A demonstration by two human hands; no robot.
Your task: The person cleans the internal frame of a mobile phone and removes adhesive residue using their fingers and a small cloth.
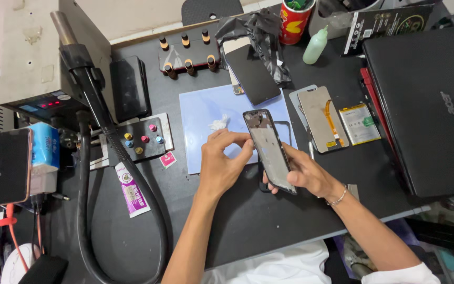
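1. The right hand [306, 173] is clamped around the lower end of a phone frame [269, 150], a black-edged rectangular housing with a grey inner face, held tilted above the near edge of a pale blue work mat [206, 110].
2. The left hand [222, 160] has its fingers closed together on the frame's left edge, thumb and fingertips pinched against it.
3. A small crumpled white wad [218, 124] lies on the mat just beside the left hand.
4. A dark phone screen panel [253, 73] rests at the mat's far edge, partly under a black plastic bag [261, 31].
5. To the right of the mat lies a detached display assembly [319, 118] with an orange flex cable, and beside it a flat battery [359, 124] with a white and green label.
6. A closed black laptop [426, 105] fills the table's right side.
7. A red cylindrical can [295, 21] with yellow markings and a pale green squeeze bottle [315, 46] stand at the far edge.
8. A narrow white and magenta sachet [130, 190] lies near a black hose [88, 210], with a small pink square label [167, 159] close by.
9. A blue and white tissue pack [44, 147] sits at far left beside a mounted phone [10, 165].
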